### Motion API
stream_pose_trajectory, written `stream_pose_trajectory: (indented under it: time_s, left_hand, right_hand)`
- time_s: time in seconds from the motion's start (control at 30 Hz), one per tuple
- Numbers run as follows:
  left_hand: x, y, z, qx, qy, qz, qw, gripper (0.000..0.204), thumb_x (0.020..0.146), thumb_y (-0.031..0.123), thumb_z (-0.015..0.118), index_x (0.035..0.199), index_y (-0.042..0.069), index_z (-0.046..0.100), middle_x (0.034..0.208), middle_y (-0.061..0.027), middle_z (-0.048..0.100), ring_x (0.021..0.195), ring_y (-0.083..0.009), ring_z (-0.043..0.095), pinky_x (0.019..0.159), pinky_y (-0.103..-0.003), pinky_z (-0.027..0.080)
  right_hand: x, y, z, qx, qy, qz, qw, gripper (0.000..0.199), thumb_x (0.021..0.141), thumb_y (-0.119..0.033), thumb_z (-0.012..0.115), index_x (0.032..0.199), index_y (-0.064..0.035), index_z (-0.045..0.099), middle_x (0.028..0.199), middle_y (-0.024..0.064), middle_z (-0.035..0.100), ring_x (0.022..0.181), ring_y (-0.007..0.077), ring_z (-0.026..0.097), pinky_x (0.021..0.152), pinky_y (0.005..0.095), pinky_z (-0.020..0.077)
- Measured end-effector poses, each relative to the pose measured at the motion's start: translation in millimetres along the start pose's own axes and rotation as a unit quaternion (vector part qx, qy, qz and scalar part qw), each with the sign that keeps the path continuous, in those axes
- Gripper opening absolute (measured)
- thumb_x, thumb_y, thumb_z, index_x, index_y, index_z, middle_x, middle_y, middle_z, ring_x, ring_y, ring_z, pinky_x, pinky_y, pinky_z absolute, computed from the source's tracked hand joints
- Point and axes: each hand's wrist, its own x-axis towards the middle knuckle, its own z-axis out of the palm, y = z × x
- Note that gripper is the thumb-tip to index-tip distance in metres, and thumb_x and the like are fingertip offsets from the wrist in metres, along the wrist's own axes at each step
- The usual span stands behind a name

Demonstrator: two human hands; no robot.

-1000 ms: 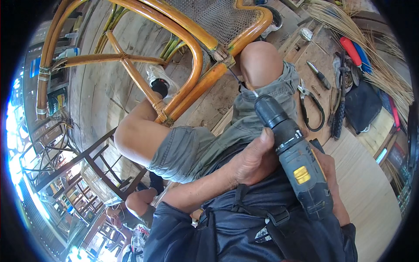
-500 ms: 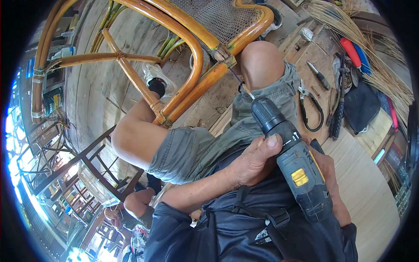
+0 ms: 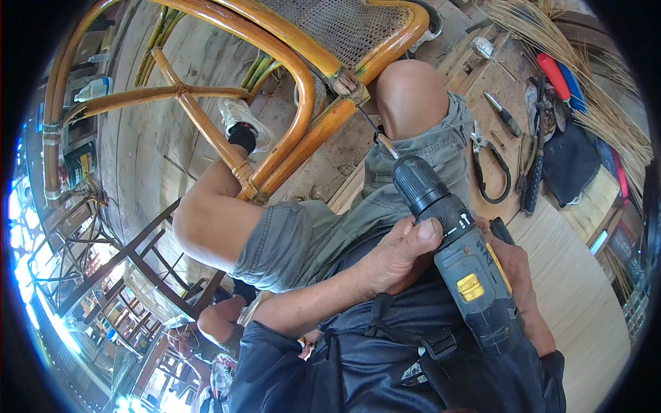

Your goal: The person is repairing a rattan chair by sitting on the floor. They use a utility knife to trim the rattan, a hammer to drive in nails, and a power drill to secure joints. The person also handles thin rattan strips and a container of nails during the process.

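Note:
A black and grey cordless drill [image 3: 475, 275] with a yellow switch points away from me, its chuck [image 3: 416, 182] towards a rattan chair frame [image 3: 323, 138]. My left hand [image 3: 406, 251] wraps the drill body just behind the chuck, thumb on top. Closed around the grip side is my right hand [image 3: 509, 265], mostly hidden by the drill. A long thin bit [image 3: 368, 118] reaches from the chuck to a cut cane joint [image 3: 351, 89] of the chair, near my right knee. Whether its tip is inside the cane I cannot tell.
Right of my knee lie black-handled shears [image 3: 490, 165], a knife [image 3: 502, 113], a red-handled tool [image 3: 554, 77] and a bundle of cane strips [image 3: 551, 48]. A light board [image 3: 571, 275] is at my right. Another person's leg [image 3: 219, 322] shows at lower left, near wooden chair frames [image 3: 127, 255].
The drill has shifted slightly to the left with both hands still on it. The chair frame sits a touch further left and lower at its far left side.

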Motion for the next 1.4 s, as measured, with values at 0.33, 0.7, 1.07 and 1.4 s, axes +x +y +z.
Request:
stream_pose_trajectory:
  time_s: [0.33, 0.7, 1.07, 1.4]
  left_hand:
    - [2.8, -3.8, -5.2, -0.001, -0.012, 0.003, 1.0, 0.084, 0.074, 0.068, 0.061, 0.127, 0.004, 0.045, 0.133, -0.0199, 0.047, 0.119, -0.0302, 0.05, 0.101, -0.047, 0.04]
    - [4.7, -9.3, 0.4, -0.165, -0.023, 0.046, 0.985, 0.088, 0.073, 0.072, 0.058, 0.127, 0.004, 0.046, 0.132, -0.0179, 0.046, 0.122, -0.0284, 0.047, 0.102, -0.046, 0.04]
    - [6.8, -8.0, 14.4, -0.145, 0.025, 0.022, 0.989, 0.07, 0.073, 0.057, 0.07, 0.115, 0.002, 0.053, 0.127, -0.018, 0.045, 0.121, -0.0284, 0.046, 0.101, -0.044, 0.04]
    - [5.5, -10.0, 4.0, -0.138, 0.019, 0.022, 0.99, 0.071, 0.07, 0.058, 0.071, 0.114, 0.004, 0.054, 0.125, -0.0206, 0.047, 0.109, -0.0282, 0.054, 0.093, -0.043, 0.046]
  right_hand:
    - [-1.4, -5.5, -2.1, -0.032, -0.006, 0.016, 0.999, 0.032, 0.077, -0.014, 0.07, 0.106, -0.0037, 0.062, 0.085, 0.011, 0.066, 0.076, 0.0213, 0.066, 0.072, 0.0289, 0.05]
    - [0.0, -7.8, 3.0, -0.056, 0.011, -0.022, 0.998, 0.031, 0.084, -0.015, 0.064, 0.112, -0.0012, 0.06, 0.084, 0.0045, 0.064, 0.075, 0.0111, 0.059, 0.067, 0.0246, 0.0474]
    - [-1.8, -5.1, 10.1, -0.035, 0.029, -0.023, 0.999, 0.032, 0.083, -0.016, 0.067, 0.111, -0.0031, 0.06, 0.084, 0.0075, 0.066, 0.073, 0.013, 0.062, 0.066, 0.0264, 0.0488]
    - [1.2, 4.3, 11.7, -0.062, 0.029, -0.076, 0.995, 0.035, 0.078, -0.014, 0.069, 0.109, 0.0007, 0.06, 0.085, 0.013, 0.066, 0.076, 0.0225, 0.067, 0.067, 0.0303, 0.0508]
